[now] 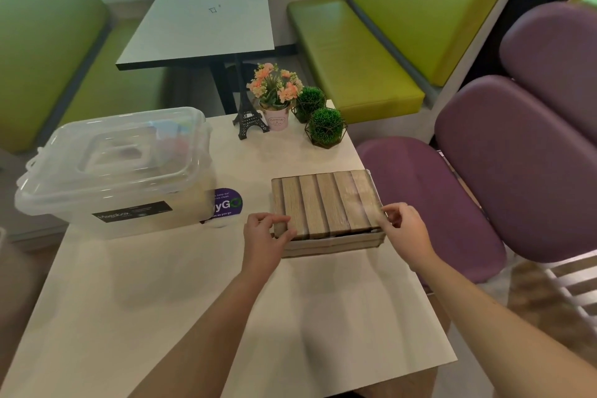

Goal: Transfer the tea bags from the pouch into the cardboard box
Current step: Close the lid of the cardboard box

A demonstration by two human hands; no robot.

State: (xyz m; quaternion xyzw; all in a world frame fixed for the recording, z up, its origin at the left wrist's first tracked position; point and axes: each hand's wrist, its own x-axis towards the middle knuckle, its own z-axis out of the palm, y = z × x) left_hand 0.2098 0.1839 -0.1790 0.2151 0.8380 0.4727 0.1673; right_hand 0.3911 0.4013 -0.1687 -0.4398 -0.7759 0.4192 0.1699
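My left hand (265, 234) pinches the near left corner of the cardboard box (326, 203), its wood-grain lid down. My right hand (407, 229) hovers at the near right corner, fingers curled; I cannot tell if they grip. The box sits at 1 o'clock on the worktop (200, 284), the clear tub (113, 168) at 10 o'clock.

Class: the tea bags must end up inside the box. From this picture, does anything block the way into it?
Yes. The wood-patterned lid covers the box. The left hand and right hand grip the lid's near corners. No pouch or tea bags are in view.
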